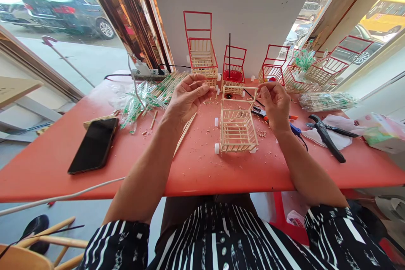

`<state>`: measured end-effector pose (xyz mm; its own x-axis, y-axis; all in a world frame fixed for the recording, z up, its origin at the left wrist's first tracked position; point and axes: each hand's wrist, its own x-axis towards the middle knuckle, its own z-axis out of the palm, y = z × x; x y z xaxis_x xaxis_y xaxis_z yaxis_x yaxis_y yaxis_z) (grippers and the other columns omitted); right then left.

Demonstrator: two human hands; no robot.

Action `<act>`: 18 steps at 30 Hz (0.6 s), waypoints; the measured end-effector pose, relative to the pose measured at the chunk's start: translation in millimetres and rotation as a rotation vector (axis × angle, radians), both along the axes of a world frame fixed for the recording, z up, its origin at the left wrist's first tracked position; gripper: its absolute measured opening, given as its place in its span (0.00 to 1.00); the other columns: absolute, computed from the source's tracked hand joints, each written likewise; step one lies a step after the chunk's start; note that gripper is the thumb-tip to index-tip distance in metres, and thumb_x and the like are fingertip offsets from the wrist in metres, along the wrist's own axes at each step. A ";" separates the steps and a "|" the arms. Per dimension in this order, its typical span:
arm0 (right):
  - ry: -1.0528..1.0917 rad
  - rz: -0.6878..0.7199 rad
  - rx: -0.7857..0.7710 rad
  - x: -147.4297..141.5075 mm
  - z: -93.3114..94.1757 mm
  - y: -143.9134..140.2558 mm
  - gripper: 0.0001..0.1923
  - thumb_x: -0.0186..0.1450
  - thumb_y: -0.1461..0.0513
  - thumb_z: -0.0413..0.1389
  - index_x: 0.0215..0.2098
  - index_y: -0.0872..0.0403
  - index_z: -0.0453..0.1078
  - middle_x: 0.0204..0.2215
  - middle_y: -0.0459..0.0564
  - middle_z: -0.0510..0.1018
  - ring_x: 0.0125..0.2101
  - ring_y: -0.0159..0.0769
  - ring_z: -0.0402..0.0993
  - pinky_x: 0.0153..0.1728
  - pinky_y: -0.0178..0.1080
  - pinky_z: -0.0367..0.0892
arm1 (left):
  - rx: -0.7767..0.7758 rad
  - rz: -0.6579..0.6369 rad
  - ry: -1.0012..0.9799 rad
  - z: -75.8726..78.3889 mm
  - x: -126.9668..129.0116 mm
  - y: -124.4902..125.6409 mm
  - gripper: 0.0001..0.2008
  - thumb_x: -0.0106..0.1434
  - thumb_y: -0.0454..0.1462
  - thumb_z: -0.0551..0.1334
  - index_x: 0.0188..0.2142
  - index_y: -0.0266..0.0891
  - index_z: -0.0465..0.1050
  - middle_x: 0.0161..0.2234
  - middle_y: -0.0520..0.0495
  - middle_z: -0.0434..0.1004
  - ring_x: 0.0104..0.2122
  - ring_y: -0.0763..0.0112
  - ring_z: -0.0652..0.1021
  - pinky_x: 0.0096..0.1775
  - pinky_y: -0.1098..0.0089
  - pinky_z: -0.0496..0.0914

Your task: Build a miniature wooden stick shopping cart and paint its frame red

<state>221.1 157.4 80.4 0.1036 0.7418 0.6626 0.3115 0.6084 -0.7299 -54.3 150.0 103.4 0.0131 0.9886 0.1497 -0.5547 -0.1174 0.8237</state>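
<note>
From beside the table [196, 179], I see a miniature wooden shopping cart [239, 132] standing a little right of the middle, closer to the near edge than to the far one. Its pale slats are bare and white wheels [217, 148] sit at its corners.

The left hand [193, 93] hangs above the table to the left of the cart's handle, apart from it, thumb and forefinger drawn together; I cannot tell whether a small piece is between them. The right hand [274, 103] is at the handle's upper right corner with thumb and forefinger pinched; the tips are too small to tell whether they grip the bar.

Between the left forearm and the cart lie a few thin sticks [184, 135], with wood crumbs scattered around. Along the far edge stand more carts with red trim, the tallest cart [202, 57] behind the left hand and another holding a red tray [233, 76].

Towards the left edge lies a black smartphone [95, 147]; beyond it are green-printed plastic wrappers [134, 107]. Near the right edge, black-handled pliers [325, 137] rest partly on white tissue [340, 123], with a wrapped stick bundle [327, 101] behind.
</note>
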 end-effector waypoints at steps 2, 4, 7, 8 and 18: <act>0.002 -0.032 0.050 -1.5 3.8 -4.9 0.15 0.74 0.44 0.64 0.46 0.44 0.79 0.42 0.48 0.84 0.40 0.37 0.81 0.42 0.43 0.77 | 0.033 0.010 0.016 3.0 1.6 -4.7 0.17 0.56 0.27 0.81 0.37 0.43 0.78 0.31 0.54 0.79 0.32 0.72 0.84 0.38 0.72 0.80; -0.038 -0.075 0.131 -4.6 9.4 -13.3 0.11 0.76 0.47 0.62 0.48 0.43 0.79 0.45 0.48 0.84 0.42 0.38 0.81 0.44 0.44 0.76 | 0.061 0.021 0.018 5.9 4.6 -9.4 0.18 0.56 0.27 0.81 0.38 0.43 0.78 0.31 0.54 0.78 0.32 0.72 0.84 0.36 0.72 0.78; -0.142 -0.086 0.274 -12.5 18.4 -30.4 0.07 0.79 0.53 0.60 0.47 0.42 0.81 0.44 0.46 0.85 0.44 0.39 0.80 0.47 0.46 0.75 | 0.093 0.016 0.029 9.1 11.8 -15.8 0.16 0.57 0.26 0.80 0.35 0.42 0.78 0.31 0.53 0.77 0.31 0.73 0.83 0.34 0.72 0.76; -0.189 -0.076 0.307 -15.7 20.7 -36.2 0.07 0.79 0.55 0.60 0.47 0.42 0.82 0.44 0.46 0.86 0.44 0.39 0.80 0.48 0.47 0.75 | 0.106 0.001 0.043 9.6 14.7 -17.6 0.16 0.57 0.26 0.80 0.34 0.42 0.77 0.30 0.53 0.77 0.31 0.73 0.82 0.33 0.73 0.75; -0.479 -0.022 0.301 -31.8 21.4 -59.8 0.08 0.78 0.51 0.62 0.51 0.41 0.81 0.43 0.47 0.87 0.45 0.44 0.83 0.52 0.52 0.75 | 0.079 -0.170 0.076 -3.6 38.8 -25.6 0.13 0.59 0.29 0.82 0.33 0.40 0.80 0.30 0.50 0.84 0.30 0.72 0.84 0.35 0.71 0.76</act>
<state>189.4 97.6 101.7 -0.2470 0.5141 0.8214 0.5804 0.7573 -0.2994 -15.5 124.4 99.8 0.1930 0.9566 0.2186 -0.5089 -0.0929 0.8558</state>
